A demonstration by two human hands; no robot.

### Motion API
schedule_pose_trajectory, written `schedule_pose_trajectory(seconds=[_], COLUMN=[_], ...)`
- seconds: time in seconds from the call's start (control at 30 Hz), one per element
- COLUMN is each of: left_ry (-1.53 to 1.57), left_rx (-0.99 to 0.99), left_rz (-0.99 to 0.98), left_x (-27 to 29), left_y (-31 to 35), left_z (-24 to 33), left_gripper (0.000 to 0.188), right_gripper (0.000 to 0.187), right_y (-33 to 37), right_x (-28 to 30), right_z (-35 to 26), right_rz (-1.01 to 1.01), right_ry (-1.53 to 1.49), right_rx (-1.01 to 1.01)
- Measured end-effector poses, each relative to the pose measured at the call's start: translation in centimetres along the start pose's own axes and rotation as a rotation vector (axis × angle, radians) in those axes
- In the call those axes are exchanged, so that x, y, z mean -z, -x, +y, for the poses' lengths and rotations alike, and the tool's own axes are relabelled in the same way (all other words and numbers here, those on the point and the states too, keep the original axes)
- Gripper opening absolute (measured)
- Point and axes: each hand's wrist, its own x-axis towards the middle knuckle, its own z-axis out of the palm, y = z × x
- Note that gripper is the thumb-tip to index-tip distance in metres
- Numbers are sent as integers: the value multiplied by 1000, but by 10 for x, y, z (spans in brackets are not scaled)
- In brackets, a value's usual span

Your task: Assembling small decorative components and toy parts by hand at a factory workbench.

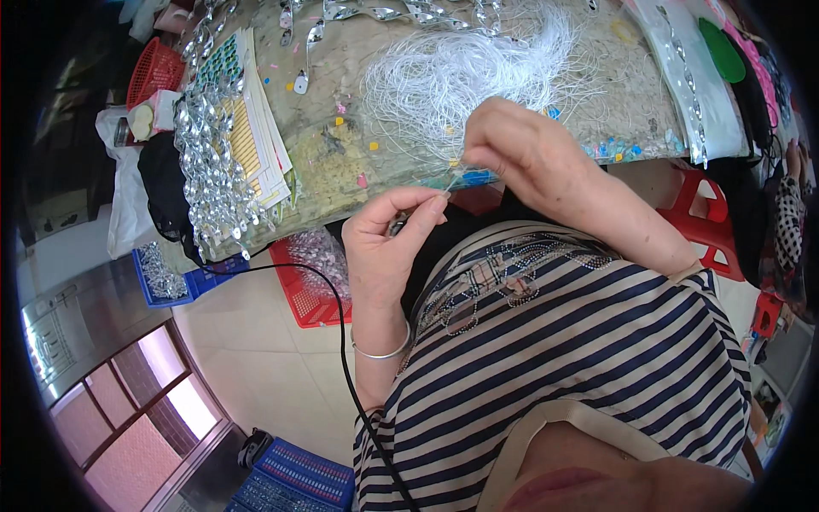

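My left hand (380, 243) is closed in a pinch just off the table's near edge, with a thin pale thread (450, 183) at its fingertips. A bit of something shiny and silver shows inside its curled fingers, too small to make out. Just to the right and higher, my right hand (533, 158) is also pinched, its fingers at the thread's other end. The thread spans the short gap between both hands. Beyond them a large loose tangle of white threads (461, 77) lies on the table.
Twisted silver strips (209, 162) hang over stacked cards (269, 145) at the left. More silver strips (367, 13) lie along the far side. Below the table stand a red basket (316, 303) and a blue one (171, 294). A red stool (704, 209) is right; a black cable (343, 341) crosses left.
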Motion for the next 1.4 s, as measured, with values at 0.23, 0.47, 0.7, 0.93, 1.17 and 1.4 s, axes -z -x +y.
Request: schedule_pose_trajectory(seconds=[0.23, 0.47, 0.7, 0.93, 1.17, 1.4], left_ry=[95, 115, 321, 362, 148, 32], left_rx=[43, 27, -20, 67, -32, -22], left_rz=[86, 198, 152, 159, 173, 103], left_x=[-3, -18, -13, -14, -17, -21], left_y=[-1, -3, -5, -6, -1, -1], left_z=[-9, -6, -15, -9, -2, -1], left_gripper=[9, 11, 15, 15, 10, 9], right_gripper=[22, 13, 13, 18, 7, 14], right_y=[0, -5, -3, -1, 0, -7], right_x=[13, 0, -24, -28, -22, -22], right_z=[-4, -21, -10, -13, -3, 1], right_rz=[-112, -110, 54, 88, 117, 3], right_ry=[-787, -627, 26, 49, -51, -362], right_rx=[-507, -364, 208, 205, 41, -133])
